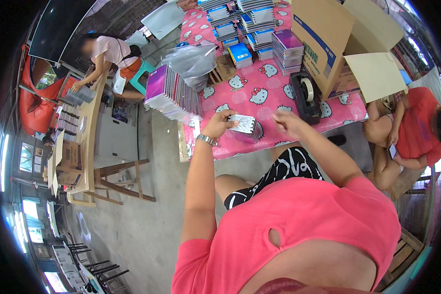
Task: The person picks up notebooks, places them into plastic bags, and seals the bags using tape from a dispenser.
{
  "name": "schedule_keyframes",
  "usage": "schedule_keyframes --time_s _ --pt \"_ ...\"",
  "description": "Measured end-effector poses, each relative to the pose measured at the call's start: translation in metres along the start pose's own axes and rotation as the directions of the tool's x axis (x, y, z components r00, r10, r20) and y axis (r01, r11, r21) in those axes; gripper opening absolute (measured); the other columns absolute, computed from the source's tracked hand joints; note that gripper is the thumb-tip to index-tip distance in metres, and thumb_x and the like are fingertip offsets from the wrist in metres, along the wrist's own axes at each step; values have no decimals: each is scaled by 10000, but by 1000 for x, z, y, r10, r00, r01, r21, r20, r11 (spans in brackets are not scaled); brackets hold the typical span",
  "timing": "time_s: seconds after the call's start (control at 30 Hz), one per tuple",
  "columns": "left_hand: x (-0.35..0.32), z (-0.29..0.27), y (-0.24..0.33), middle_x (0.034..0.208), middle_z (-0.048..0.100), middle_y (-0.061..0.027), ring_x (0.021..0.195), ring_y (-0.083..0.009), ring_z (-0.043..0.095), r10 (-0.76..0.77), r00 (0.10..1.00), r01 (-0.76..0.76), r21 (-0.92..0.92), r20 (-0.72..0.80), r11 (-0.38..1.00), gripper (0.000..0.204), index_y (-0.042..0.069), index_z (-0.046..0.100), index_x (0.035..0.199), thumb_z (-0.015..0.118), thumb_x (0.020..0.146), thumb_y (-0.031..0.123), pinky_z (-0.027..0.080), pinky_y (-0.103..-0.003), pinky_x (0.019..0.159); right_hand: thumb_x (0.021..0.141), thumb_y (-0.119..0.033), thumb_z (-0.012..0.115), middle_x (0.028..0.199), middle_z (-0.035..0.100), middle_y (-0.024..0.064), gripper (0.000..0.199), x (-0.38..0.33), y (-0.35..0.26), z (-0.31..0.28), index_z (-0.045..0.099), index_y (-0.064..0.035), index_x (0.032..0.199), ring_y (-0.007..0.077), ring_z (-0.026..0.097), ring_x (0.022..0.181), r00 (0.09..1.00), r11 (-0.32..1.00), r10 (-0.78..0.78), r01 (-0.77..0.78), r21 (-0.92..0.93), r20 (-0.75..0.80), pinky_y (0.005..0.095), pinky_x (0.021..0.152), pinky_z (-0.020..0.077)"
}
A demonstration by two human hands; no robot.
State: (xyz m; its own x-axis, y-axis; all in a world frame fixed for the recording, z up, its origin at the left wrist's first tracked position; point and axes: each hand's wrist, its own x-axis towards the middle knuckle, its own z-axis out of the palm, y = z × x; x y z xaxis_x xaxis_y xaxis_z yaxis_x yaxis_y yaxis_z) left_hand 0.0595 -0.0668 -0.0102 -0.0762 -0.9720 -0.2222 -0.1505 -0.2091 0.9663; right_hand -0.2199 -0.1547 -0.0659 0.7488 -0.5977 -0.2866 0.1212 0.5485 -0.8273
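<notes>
My left hand [219, 124], with a watch at its wrist, is closed on the near left edge of a small stack of spiral notebooks [243, 124]. The stack looks shiny, as if in clear plastic, and sits at the table's near edge. To its right, apart from it, my right hand [290, 123] is raised with the fingers curled together. Whatever they may pinch is too small to make out. Just beyond that hand stands a black tape dispenser [305, 100] with a roll of tape. A tall stack of purple spiral notebooks [174, 95] rises left of my left hand.
Blue notebooks [240, 53] and more purple ones [287, 46] are piled farther back on the pink patterned tablecloth [252, 93]. Clear plastic bags [193, 61] lie at the left. An open carton [323, 46] stands at right. One person sits right; another bends over a wooden table [90, 127] at left.
</notes>
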Motion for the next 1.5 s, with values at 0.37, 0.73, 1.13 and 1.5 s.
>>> schedule_keyframes --time_s 0.37,0.73,1.13,1.5 --pt "2 -1 2 1029 617 -67 933 -137 580 -15 1000 14 46 21 999 427 -61 549 1172 678 772 17 454 -280 839 700 -464 775 648 562 49 470 119 -107 105 579 -36 697 156 507 601 813 -75 331 529 -846 479 324 531 406" --pt "-2 -1 -2 1082 595 -76 975 -148 570 3 999 -2 -47 35 999 457 -45 521 1223 664 791 -4 453 -281 860 812 -436 693 633 519 -77 290 145 -32 29 604 -160 805 41 402 503 689 769 581 -289 -571 433 216 448 296" --pt "-13 11 -7 1318 465 -135 1204 -291 460 367 929 -292 512 -48 808 396 115 600 1199 663 809 87 383 -364 998 895 -476 566 723 534 -31 371 116 -29 25 579 -110 951 80 487 623 973 838 194 -97 -537 127 239 556 403" --pt "-14 25 -10 1461 353 -116 1325 -328 348 429 895 -234 693 -120 682 341 190 694 1102 606 815 28 297 -406 1075 951 -429 483 1122 617 71 466 73 -4 30 552 -83 1255 160 568 1016 957 946 -142 206 -250 252 296 853 464"
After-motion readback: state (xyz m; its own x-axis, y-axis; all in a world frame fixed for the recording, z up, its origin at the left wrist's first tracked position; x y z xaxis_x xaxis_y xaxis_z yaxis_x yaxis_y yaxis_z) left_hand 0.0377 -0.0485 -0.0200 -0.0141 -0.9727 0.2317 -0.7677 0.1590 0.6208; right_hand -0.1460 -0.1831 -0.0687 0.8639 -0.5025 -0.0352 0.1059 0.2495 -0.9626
